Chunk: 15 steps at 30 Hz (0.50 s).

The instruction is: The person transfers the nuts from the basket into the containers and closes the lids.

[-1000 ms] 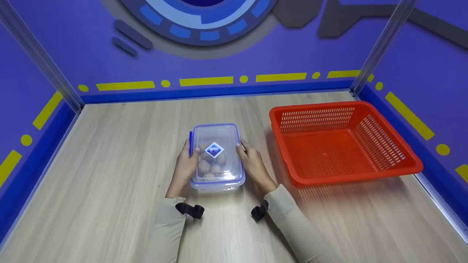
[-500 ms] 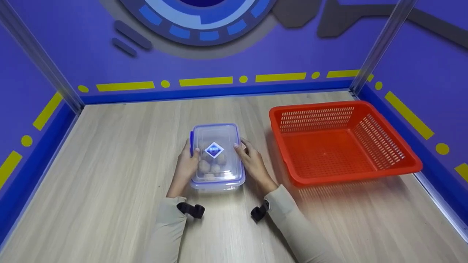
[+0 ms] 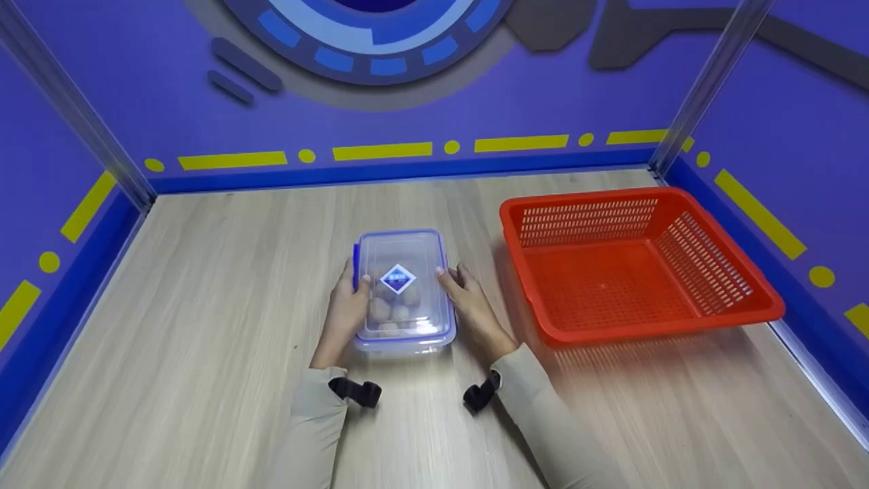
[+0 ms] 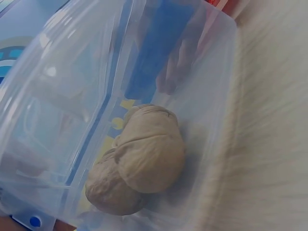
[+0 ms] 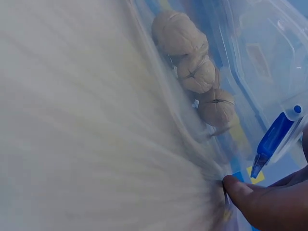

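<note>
A clear plastic food container with a blue-edged lid stands on the table. Several round, pale-brown lumps with creased, cracked skins lie inside; what they are I cannot tell. My left hand grips the container's left side, thumb on the lid's edge, beside a blue clip that stands out there. My right hand holds the right side, thumb on the lid and fingers down along the wall. Near its fingers another blue clip sticks out from the lid. The fingers' undersides are hidden in the head view.
A red plastic basket with slotted walls stands to the right, a short way from my right hand. Blue-purple panels enclose the wood-grain table at the back and sides.
The fingers of my right hand have shifted slightly along the right side of the container, and its thumb has moved a little on the lid. The container and left hand stay nearly still.
</note>
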Each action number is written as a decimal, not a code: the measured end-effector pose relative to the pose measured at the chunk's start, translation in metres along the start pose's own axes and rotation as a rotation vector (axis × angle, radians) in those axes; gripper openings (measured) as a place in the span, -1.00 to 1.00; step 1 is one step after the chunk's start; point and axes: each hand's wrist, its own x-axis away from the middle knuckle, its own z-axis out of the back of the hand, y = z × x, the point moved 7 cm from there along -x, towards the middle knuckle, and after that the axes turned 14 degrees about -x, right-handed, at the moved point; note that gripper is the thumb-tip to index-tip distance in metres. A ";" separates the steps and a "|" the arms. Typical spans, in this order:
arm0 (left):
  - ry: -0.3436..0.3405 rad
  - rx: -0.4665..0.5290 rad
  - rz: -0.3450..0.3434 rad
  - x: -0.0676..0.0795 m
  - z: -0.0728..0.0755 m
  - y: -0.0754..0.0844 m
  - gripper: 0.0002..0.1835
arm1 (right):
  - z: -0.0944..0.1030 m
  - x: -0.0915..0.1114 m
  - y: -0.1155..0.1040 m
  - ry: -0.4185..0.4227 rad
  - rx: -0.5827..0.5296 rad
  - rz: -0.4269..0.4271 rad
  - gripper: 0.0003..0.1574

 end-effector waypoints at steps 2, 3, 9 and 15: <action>0.003 0.005 0.000 0.000 0.000 0.000 -0.37 | -0.001 -0.001 0.002 -0.008 -0.060 -0.016 0.11; 0.004 0.008 0.001 0.000 0.000 0.000 -0.37 | -0.001 -0.001 0.003 -0.002 -0.073 -0.021 0.08; 0.008 0.019 -0.007 0.001 0.000 0.000 -0.36 | 0.001 -0.002 0.004 0.055 -0.088 -0.044 -0.02; 0.000 0.028 0.004 0.001 0.000 0.000 -0.36 | 0.004 -0.002 -0.002 0.099 -0.067 -0.024 0.01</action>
